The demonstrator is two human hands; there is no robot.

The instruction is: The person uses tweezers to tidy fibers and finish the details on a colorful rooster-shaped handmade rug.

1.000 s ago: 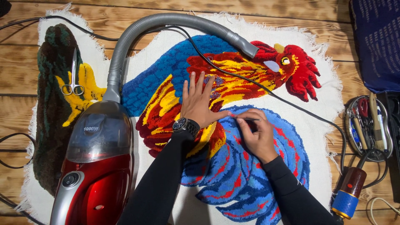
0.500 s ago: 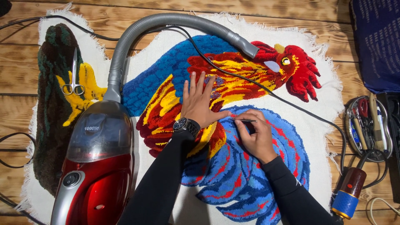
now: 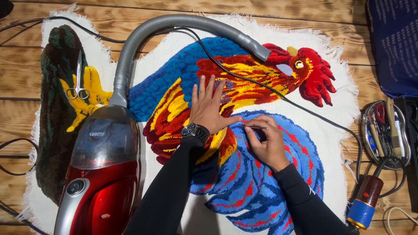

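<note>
Tufted rooster rug (image 3: 261, 182), white ground with blue, red, yellow and orange pile, is lying flat across a wooden plank floor (image 3: 17, 82) and filling most of the view; left hand (image 3: 208, 106) is lying palm down on the yellow and red wing area, fingers straight and spread, thumb stretching out to the right, gripping nothing; a dark wristwatch (image 3: 195, 131) is sitting on that wrist above a black sleeve; right hand (image 3: 266, 140) is resting just right of it on the blue pile, fingers curling in and pinching a thin metal tool (image 3: 256, 127), too slim to tell its kind, its tip pointing left toward the left thumb; red vacuum cleaner (image 3: 102, 182) with a clear smoky dome is standing on the rug's lower left; its grey ribbed hose (image 3: 174, 21) is arching over the top of the rug and ending near the rooster's red head; a black cable (image 3: 278, 93) is running diagonally across the rooster's neck toward the right edge; small silver scissors (image 3: 77, 82) are lying on the yellow foot shape at the left; a round dish of hand tools (image 3: 385, 132) is sitting on the floor at the right; a cylindrical tool with brown body and blue end (image 3: 365, 204) is lying below it; dark blue cloth (image 3: 394, 43) is occupying the upper right corner.
</note>
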